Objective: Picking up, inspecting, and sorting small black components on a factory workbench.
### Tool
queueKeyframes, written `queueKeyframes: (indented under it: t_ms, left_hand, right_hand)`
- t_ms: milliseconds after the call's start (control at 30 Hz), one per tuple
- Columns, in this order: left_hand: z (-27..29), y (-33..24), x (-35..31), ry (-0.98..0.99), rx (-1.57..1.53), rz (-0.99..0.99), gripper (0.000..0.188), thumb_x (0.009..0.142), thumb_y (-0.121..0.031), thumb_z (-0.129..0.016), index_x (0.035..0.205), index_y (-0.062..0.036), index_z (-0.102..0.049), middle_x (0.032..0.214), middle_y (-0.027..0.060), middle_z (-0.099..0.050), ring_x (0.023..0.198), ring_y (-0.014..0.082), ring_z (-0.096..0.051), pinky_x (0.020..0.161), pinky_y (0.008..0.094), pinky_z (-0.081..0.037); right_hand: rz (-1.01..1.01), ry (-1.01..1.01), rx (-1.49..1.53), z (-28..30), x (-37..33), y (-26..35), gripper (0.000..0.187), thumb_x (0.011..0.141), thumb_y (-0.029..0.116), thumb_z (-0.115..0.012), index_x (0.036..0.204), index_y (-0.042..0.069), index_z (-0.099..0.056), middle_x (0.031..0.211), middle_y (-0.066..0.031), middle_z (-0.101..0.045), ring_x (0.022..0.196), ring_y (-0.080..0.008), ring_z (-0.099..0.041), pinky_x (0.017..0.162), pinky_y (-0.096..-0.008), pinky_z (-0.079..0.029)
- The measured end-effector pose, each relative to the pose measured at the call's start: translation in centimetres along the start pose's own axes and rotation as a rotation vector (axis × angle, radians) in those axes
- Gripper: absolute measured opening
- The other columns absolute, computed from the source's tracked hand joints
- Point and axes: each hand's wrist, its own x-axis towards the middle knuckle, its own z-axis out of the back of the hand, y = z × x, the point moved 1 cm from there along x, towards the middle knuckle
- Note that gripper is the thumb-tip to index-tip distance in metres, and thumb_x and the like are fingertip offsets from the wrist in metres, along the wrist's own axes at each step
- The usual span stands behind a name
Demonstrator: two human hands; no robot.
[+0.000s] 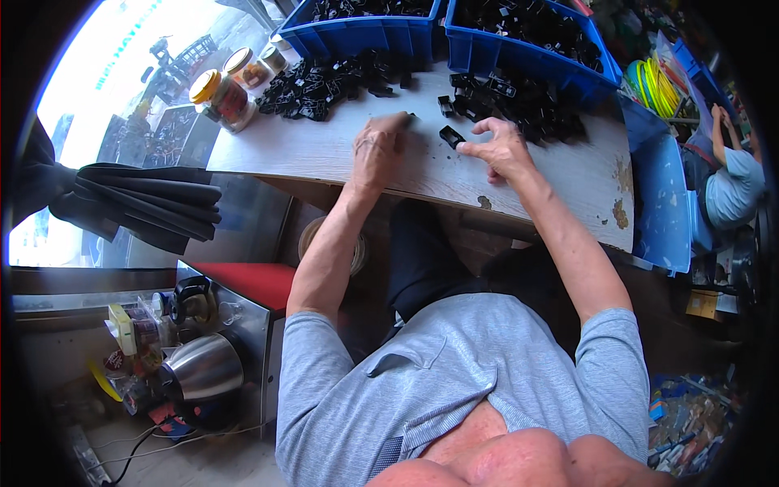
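Note:
Over the white tabletop (324, 150), my left hand (378, 152) is closed, its fingers smeared by motion. A small dark bit shows at its fingertips, too blurred to name. Across from it, my right hand (505, 152) has thumb and forefinger spread apart. The thumb tip meets or nearly meets the corner of a hollow black rectangular plastic part (451, 137). Beyond my left hand lies a heap of small black clip-like pieces (312, 91). A pile of black plastic housings (531, 109) spreads beyond my right hand.
Two blue crates (365, 36) (519, 57) of black parts stand at the table's far edge. Lidded jars (223, 101) are at the far left. Below left are a metal kettle (207, 369) and a red-topped cabinet (247, 280). Another person (730, 183) sits at right beyond a blue bin (661, 199).

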Motion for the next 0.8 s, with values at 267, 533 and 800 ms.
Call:
queueKeyframes:
  t_ms: [267,533,800]
  left_hand:
    - [-2.0,-4.3,1.3,-0.091,-0.347,-0.023,0.03,0.088,-0.002,-0.069,0.118,-0.0052,-0.071,0.107,0.0157,-0.073,0.097,0.0351,-0.071,0.084,0.0392,-0.057]
    - [-1.9,-4.1,1.6,-0.015,-0.407,-0.039,0.031,0.088,-0.001,-0.068,0.119,-0.0059,-0.071,0.112,0.0142,-0.074,0.096,0.0351,-0.072,0.084,0.0397,-0.058]
    - [-1.6,-4.0,2.5,0.137,-0.275,-0.21,0.029,0.091,-0.003,-0.067,0.12,-0.0083,-0.071,0.116,0.0123,-0.073,0.102,0.0323,-0.071,0.088,0.0402,-0.058]
  right_hand:
    - [-0.005,0.005,-0.247,-0.8,0.6,0.4,0.04,0.078,0.03,-0.078,0.113,0.011,-0.073,0.084,-0.0109,-0.072,0.057,-0.0208,-0.068,0.049,-0.0322,-0.059]
    - [-0.035,0.03,-0.284,-0.4,0.4,1.1,0.041,0.079,0.031,-0.075,0.114,0.009,-0.071,0.085,-0.0118,-0.072,0.059,-0.0216,-0.07,0.052,-0.0313,-0.06]
    - [-0.029,0.057,-0.331,-0.4,0.2,1.6,0.038,0.083,0.028,-0.075,0.116,0.01,-0.07,0.088,-0.011,-0.072,0.061,-0.0217,-0.07,0.053,-0.0317,-0.06]
